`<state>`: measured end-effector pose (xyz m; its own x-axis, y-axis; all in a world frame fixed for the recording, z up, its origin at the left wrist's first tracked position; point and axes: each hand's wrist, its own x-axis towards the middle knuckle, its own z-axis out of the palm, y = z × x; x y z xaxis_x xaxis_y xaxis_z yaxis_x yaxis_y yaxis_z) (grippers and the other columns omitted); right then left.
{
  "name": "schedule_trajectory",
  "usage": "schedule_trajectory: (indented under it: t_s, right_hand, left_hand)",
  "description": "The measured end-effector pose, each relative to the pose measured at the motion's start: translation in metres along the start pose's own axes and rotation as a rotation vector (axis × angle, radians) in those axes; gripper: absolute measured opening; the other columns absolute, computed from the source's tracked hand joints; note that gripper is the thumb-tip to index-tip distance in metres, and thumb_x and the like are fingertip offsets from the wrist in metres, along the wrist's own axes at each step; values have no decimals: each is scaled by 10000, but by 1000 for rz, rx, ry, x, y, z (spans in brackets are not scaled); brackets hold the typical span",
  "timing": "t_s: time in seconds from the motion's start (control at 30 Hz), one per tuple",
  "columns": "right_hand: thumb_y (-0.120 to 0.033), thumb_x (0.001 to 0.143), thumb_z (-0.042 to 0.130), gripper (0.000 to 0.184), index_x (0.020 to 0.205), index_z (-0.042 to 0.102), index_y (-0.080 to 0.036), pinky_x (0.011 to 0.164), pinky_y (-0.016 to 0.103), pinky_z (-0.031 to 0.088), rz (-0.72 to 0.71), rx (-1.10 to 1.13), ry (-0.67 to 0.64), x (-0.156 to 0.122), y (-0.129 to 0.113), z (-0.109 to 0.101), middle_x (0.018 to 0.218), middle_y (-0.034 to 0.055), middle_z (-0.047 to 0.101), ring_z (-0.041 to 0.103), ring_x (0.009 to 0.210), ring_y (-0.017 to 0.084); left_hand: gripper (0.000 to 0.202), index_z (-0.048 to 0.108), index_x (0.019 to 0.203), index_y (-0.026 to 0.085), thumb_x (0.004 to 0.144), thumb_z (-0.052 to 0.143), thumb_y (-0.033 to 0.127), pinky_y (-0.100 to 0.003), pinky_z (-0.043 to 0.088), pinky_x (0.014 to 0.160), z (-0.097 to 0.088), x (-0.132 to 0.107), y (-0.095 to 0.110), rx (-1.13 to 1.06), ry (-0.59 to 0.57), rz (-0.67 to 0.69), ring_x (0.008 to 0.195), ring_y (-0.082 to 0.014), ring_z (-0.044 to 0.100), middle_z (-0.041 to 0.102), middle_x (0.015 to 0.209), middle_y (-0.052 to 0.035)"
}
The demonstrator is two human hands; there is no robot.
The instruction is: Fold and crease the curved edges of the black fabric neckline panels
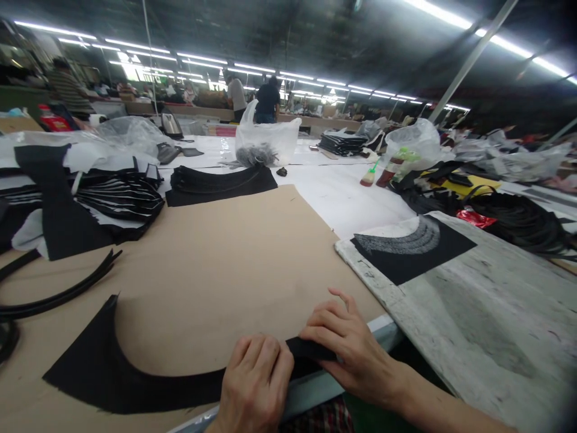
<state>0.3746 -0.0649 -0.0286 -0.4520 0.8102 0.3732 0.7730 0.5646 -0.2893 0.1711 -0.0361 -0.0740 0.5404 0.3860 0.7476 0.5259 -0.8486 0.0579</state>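
Observation:
A curved black fabric piece (117,373) lies on the brown cardboard sheet (225,258) at the table's near edge. My left hand (255,382) rests on its right part with fingers curled down, pressing the fabric. My right hand (349,346) lies at the piece's right end, thumb and fingers pinching the folded edge while the other fingers spread over the cardboard. Both hands touch the same piece.
A marble slab (496,313) with a black glue-smeared square (412,246) sits to the right. Stacks of black curved pieces (216,180), black strips (58,288), plastic bags (265,141) and a brush (369,174) lie further back. People stand at distant tables.

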Motion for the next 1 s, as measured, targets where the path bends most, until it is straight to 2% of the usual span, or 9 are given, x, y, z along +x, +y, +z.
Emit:
schedule_trajectory:
  t_s: [0.1,0.27,0.33,0.47,0.63,0.73,0.87,1.0]
  right_hand:
    - [-176,868,567,160,1021,584,-219,1091,483,132,-32,-29,63,-3,-6,1,902,1,641,537,909,175]
    - [-276,873,605,128,989,595,-221,1107,516,132,-53,-72,89,0,-14,-1,868,5,647,557,899,184]
    - [-235,901,563,65,948,607,-225,1113,523,123,-74,-130,109,2,-16,0,828,-6,650,569,865,170]
    - [-94,920,469,196,898,624,-212,1119,522,129,-164,-239,153,4,-15,1,769,-26,656,587,797,135]
    - [-75,919,464,195,899,627,-181,1098,493,188,-263,-231,139,10,-14,-3,713,-28,637,591,769,133]
    - [-36,893,461,223,862,617,-194,1075,475,231,-299,-212,175,13,-9,-2,669,-45,613,576,723,126]
    - [-51,889,461,236,738,548,-210,1068,499,228,-323,-253,197,14,5,7,655,-36,591,568,680,135]
    - [-151,921,456,176,840,586,-237,1066,522,249,-306,-239,192,16,11,17,771,7,649,606,798,188]
  left_hand:
    - [184,619,899,106,860,444,65,-337,399,725,-1,-2,1,17,20,9,750,-192,495,555,753,-63]
    - [188,608,909,116,855,445,41,-330,399,730,-4,0,3,23,-20,-10,752,-184,482,557,745,-54]
    - [194,604,888,122,842,446,19,-326,386,713,-4,1,4,22,-24,-14,730,-181,465,542,719,-47]
    - [199,576,813,157,830,448,6,-326,354,695,-3,1,4,-25,-52,-83,703,-179,431,507,699,-33]
    - [224,486,694,196,864,411,71,-328,311,657,-7,8,3,-135,-169,-247,686,-172,436,495,708,-18]
    - [177,488,713,203,849,435,103,-329,312,656,-9,12,1,-146,-198,-272,696,-169,448,505,721,-12]
    - [106,467,697,202,782,519,166,-331,304,630,-7,14,-3,-100,-234,-254,695,-164,453,505,726,-13]
    - [133,462,673,202,707,590,214,-325,284,589,-3,14,-5,-61,-252,-233,651,-159,451,493,687,-13]
